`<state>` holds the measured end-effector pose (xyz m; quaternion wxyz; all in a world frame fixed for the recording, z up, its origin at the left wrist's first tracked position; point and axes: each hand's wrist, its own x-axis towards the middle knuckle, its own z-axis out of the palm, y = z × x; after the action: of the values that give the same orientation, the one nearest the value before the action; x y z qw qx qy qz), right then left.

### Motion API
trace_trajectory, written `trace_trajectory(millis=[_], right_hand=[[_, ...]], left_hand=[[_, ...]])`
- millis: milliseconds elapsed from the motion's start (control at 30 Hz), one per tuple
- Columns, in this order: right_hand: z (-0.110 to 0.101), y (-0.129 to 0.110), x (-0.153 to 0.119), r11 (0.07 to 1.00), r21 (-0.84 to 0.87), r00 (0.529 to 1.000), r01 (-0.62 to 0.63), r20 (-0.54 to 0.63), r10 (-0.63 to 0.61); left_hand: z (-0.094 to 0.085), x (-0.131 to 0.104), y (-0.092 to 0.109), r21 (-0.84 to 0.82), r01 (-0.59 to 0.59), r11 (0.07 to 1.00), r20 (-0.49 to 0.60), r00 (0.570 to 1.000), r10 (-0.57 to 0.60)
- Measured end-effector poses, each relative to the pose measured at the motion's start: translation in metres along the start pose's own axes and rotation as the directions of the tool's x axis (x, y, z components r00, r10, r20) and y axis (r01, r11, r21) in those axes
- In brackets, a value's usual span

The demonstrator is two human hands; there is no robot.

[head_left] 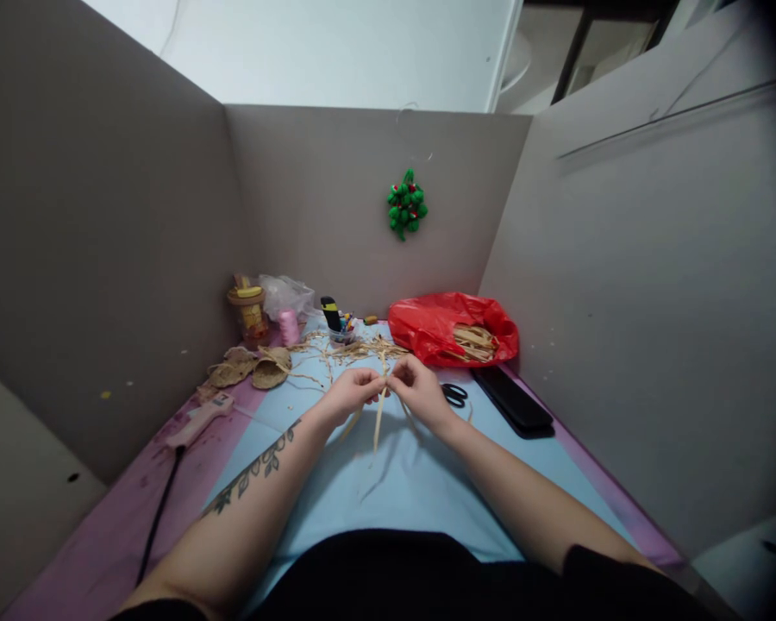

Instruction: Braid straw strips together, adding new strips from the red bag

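Several pale straw strands (379, 423) hang down from between my two hands over the light blue cloth. My left hand (355, 390) pinches them from the left side, thumb and fingertips pressed together. From the right, my right hand (416, 388) pinches the same strands, its fingertips almost touching those of my left hand. A short plaited-looking part (384, 364) rises above the fingertips toward loose straw pieces (362, 348) lying behind. Black-handled scissors (454, 395) lie just right of my right hand.
A red plastic bag (427, 328) holding straw sits at the back right, near a black case (514, 404). On the left are a pink glue gun (202, 420), woven straw pieces (272, 368), pink thread (289, 328) and a jar (251, 315). Grey panels (362, 198) enclose the table.
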<state>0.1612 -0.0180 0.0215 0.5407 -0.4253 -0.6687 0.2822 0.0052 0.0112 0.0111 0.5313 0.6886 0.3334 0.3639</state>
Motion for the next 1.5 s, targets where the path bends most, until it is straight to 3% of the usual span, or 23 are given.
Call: trace_trajectory(millis=[233,400,500,633,733,833,900,1167,1233,1300,1400,1500], right_hand=[[0.001,0.012,0.006,0.945,0.261,0.979,-0.195,0.111,0.171],[-0.007,0.012,0.007,0.921,0.259,0.942,-0.292,0.245,0.23],[-0.01,0.012,0.009,0.934,0.223,0.948,-0.279,0.222,0.23],[-0.011,0.009,0.007,0.995,-0.006,0.995,-0.099,0.025,0.099],[-0.008,0.006,-0.001,0.96,-0.251,0.99,0.127,-0.033,-0.139],[-0.001,0.007,-0.01,0.838,-0.41,0.925,0.36,0.044,-0.376],[0.004,0.01,-0.015,0.768,-0.446,0.882,0.46,0.124,-0.456],[0.018,0.014,-0.016,0.519,-0.557,0.755,0.648,0.384,-0.531],[0.02,0.012,-0.015,0.482,-0.574,0.744,0.662,0.42,-0.52],[0.021,0.009,-0.015,0.502,-0.569,0.755,0.652,0.421,-0.503],[0.017,0.005,-0.018,0.638,-0.484,0.801,0.599,0.347,-0.488],[0.01,0.002,-0.017,0.849,-0.338,0.914,0.405,0.122,-0.387]], left_hand=[[0.003,0.0,0.006,0.001,-0.025,1.0,-0.035,0.999,0.025],[-0.001,0.0,0.009,0.041,-0.044,0.998,-0.084,0.995,0.048],[-0.002,0.001,0.009,0.108,-0.05,0.993,-0.107,0.992,0.062],[-0.003,0.001,0.007,0.185,-0.067,0.98,-0.13,0.987,0.092],[-0.002,0.001,0.006,0.193,-0.066,0.979,-0.157,0.983,0.097],[0.0,0.001,0.008,0.125,-0.024,0.992,-0.182,0.982,0.047],[0.002,0.001,0.009,0.066,0.018,0.998,-0.189,0.982,-0.006],[0.001,0.002,0.005,-0.088,0.106,0.99,-0.217,0.968,-0.123],[0.0,0.004,0.003,-0.106,0.108,0.988,-0.221,0.967,-0.13],[-0.001,0.005,0.001,-0.106,0.104,0.989,-0.23,0.965,-0.126],[-0.002,0.005,0.001,-0.103,0.104,0.989,-0.233,0.964,-0.126],[-0.003,0.004,0.005,-0.056,0.109,0.992,-0.223,0.968,-0.119]])
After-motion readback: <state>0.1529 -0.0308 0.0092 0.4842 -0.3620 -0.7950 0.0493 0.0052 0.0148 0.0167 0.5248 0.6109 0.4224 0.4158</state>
